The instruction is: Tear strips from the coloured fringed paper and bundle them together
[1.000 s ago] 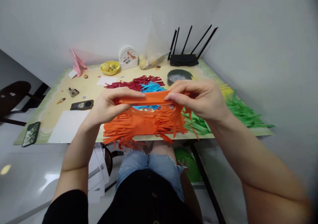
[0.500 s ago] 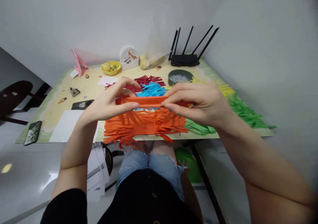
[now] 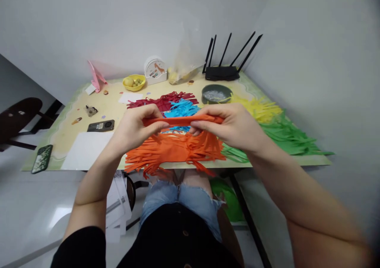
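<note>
Between my hands, above the table's front edge, an orange fringed tissue-paper piece [image 3: 179, 121] is stretched sideways, its middle folded into a narrow band. My left hand [image 3: 141, 126] pinches the band's left part between thumb and fingers. On the right part, my right hand [image 3: 224, 124] grips with thumb and fingertips. Below them more orange fringed paper [image 3: 173, 151] lies spread on the table, strips pointing left and right. Just behind the band are blue fringed paper [image 3: 182, 108] and dark red fringed paper [image 3: 162, 102]. Yellow fringe [image 3: 261, 109] and green fringe [image 3: 289, 135] lie to the right.
At the back stand a black router [image 3: 222, 73], a dark round tin [image 3: 216, 94], a yellow fruit bowl [image 3: 134, 82] and a white holder [image 3: 156, 71]. On the left are a white sheet [image 3: 86, 151], a black phone [image 3: 101, 126] and a patterned phone [image 3: 42, 158].
The orange band has become narrower as my fingers close on it. My left hand's fingers, raised before, have come down onto the band, and my right hand has shifted slightly left.
</note>
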The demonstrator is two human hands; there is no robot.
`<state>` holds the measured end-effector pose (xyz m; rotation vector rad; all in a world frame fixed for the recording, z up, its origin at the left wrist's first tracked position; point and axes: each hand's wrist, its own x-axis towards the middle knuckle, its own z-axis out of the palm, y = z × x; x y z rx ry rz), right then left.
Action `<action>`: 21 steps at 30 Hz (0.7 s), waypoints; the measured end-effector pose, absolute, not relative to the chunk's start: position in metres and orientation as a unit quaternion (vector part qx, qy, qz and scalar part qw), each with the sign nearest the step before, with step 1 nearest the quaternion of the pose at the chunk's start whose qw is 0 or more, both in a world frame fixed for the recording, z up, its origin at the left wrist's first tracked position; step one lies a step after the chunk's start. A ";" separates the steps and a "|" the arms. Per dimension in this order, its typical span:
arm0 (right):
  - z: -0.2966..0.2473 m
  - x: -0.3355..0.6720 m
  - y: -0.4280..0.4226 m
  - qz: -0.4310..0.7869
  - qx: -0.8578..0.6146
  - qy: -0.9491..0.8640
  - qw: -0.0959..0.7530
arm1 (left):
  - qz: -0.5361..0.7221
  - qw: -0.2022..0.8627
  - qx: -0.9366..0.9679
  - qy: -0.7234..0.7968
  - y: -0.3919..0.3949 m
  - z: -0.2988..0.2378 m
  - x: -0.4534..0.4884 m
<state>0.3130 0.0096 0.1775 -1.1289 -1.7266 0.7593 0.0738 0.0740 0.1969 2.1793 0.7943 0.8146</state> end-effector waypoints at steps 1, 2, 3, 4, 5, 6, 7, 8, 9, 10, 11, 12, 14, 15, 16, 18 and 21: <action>0.176 0.312 0.009 0.335 -0.449 -0.681 0.472 | 0.330 0.368 0.816 0.301 0.075 0.195 0.074; 0.174 0.310 0.007 0.358 -0.442 -0.664 0.486 | 0.344 0.396 0.798 0.296 0.075 0.193 0.073; 0.173 0.310 0.006 0.375 -0.436 -0.650 0.498 | 0.354 0.419 0.784 0.290 0.076 0.192 0.073; 0.172 0.310 0.006 0.387 -0.431 -0.637 0.509 | 0.357 0.440 0.773 0.283 0.077 0.191 0.073; 0.171 0.309 0.005 0.397 -0.424 -0.626 0.520 | 0.358 0.460 0.764 0.276 0.077 0.190 0.073; 0.169 0.310 0.004 0.402 -0.417 -0.617 0.532 | 0.357 0.479 0.756 0.269 0.077 0.189 0.072; 0.168 0.310 0.004 0.405 -0.409 -0.610 0.544 | 0.356 0.495 0.748 0.262 0.077 0.188 0.071; 0.166 0.310 0.004 0.407 -0.400 -0.606 0.554 | 0.356 0.507 0.741 0.257 0.078 0.187 0.070; 0.164 0.310 0.003 0.409 -0.391 -0.602 0.563 | 0.358 0.515 0.737 0.251 0.078 0.185 0.069; 0.162 0.310 0.003 0.410 -0.381 -0.599 0.572 | 0.362 0.520 0.734 0.243 0.078 0.184 0.068; 0.160 0.310 0.003 0.412 -0.369 -0.597 0.581 | 0.367 0.524 0.733 0.234 0.078 0.182 0.067; 0.157 0.310 0.004 0.413 -0.356 -0.595 0.590 | 0.370 0.525 0.733 0.222 0.079 0.180 0.066; 0.153 0.309 0.004 0.413 -0.336 -0.590 0.606 | 0.377 0.524 0.737 0.199 0.080 0.176 0.064; 0.152 0.309 0.004 0.411 -0.332 -0.588 0.612 | 0.381 0.523 0.739 0.190 0.081 0.174 0.063; 0.151 0.308 0.005 0.407 -0.333 -0.588 0.615 | 0.385 0.522 0.739 0.184 0.081 0.173 0.063; 0.149 0.308 0.005 0.395 -0.343 -0.593 0.613 | 0.388 0.526 0.736 0.179 0.082 0.171 0.063; 0.149 0.308 0.004 0.369 -0.352 -0.616 0.600 | 0.383 0.535 0.729 0.186 0.081 0.170 0.065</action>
